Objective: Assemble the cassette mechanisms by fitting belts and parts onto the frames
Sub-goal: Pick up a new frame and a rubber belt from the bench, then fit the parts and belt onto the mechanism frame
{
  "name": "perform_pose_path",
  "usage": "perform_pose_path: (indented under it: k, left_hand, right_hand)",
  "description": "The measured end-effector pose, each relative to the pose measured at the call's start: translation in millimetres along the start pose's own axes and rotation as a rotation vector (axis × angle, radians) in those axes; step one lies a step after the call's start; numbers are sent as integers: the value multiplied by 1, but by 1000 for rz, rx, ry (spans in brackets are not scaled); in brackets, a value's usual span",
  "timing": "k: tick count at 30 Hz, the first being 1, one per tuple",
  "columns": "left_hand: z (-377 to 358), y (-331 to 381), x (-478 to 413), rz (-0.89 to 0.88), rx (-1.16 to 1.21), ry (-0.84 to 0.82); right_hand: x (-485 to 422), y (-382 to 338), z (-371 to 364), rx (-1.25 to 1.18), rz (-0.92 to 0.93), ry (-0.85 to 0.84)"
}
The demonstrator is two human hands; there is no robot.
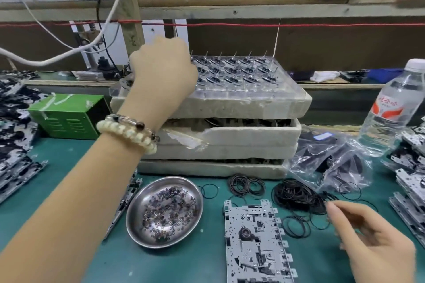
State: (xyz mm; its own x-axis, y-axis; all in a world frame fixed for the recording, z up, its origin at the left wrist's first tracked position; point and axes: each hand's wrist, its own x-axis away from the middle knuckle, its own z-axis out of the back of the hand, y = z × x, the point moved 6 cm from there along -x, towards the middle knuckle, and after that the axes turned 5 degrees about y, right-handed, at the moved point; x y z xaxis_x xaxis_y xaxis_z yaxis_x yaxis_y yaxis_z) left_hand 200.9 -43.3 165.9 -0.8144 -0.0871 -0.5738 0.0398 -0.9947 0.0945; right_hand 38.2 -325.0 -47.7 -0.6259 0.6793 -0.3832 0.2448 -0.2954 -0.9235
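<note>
The left hand [161, 69] reaches to the upper middle of the frame, its back to the camera, over the left end of a clear tray [264, 91]. Its fingers curl out of sight behind the knuckles, so I cannot tell whether it holds anything. 2 beaded bracelets [128, 130] circle that wrist. The clear tray carries rows of round dark parts [232, 70] with upright pins and rests on top of a stack of foam trays [230, 138].

At the lower right, the right hand [368, 239] stretches toward a pile of black belts [296, 195], with thumb and forefinger drawn together at the pile's right edge (too blurred to tell if a belt is pinched between them). A smaller cluster of belts [246, 186] lies just in front of the foam stack.

1 metal frame [255, 239] lies flat on the green counter [207, 262] at the lower middle, between the belts and a steel dish [147, 193] of small washers. Plastic bags [333, 156] and a water bottle [391, 110] sit at the right, a green box [69, 115] at the left. Stacked frames [13, 133] fill the left edge.
</note>
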Motion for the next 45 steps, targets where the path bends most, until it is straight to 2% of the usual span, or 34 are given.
perform_pose_path:
  k: [6,13,28,39,45]
  left_hand:
    - [-15,7,0,18,-26,-1]
    - [-24,12,-5,69,-5,47]
    - [-42,6,-18,214,227,106]
    - [-44,15,-18,156,188,45]
    - [-13,12,-5,160,226,237]
  right_hand:
    - [-2,-1,3,-77,13,49]
    - [1,-9,1,-111,40,31]
    - [0,-4,-1,-84,20,-28]
    - [-1,1,-1,-47,-11,-42]
    - [-1,-2,-3,-60,-20,-41]
